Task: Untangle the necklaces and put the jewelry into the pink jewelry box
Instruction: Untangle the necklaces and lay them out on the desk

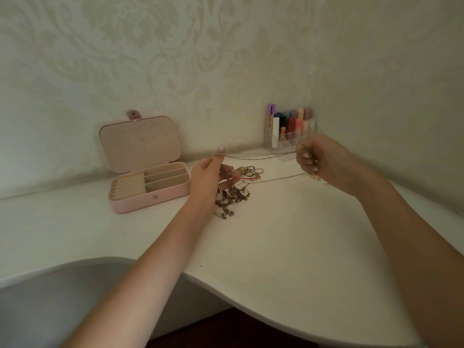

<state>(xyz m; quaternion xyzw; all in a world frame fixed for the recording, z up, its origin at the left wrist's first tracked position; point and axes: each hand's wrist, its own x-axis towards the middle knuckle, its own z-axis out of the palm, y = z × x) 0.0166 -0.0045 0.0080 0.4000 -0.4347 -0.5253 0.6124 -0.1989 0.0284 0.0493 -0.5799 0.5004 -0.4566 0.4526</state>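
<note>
A pink jewelry box (160,195) stands open at the back left of the white desk, its lid leaning against the wall and its compartments bare. A thin chain necklace (261,154) is stretched in the air between my hands. My left hand (211,177) pinches one end, thumb raised, just right of the box. My right hand (319,159) grips the other end in curled fingers, and a gold piece hangs below it. A tangled pile of jewelry (232,197) lies on the desk under my left hand, with rings and a red cord bracelet (251,173) behind it.
A clear organizer (288,136) with several coloured lipsticks stands in the back corner, just behind my right hand. The patterned wall runs along the desk's back. The white desk (276,247) has a curved front edge with a grey chair below at the left.
</note>
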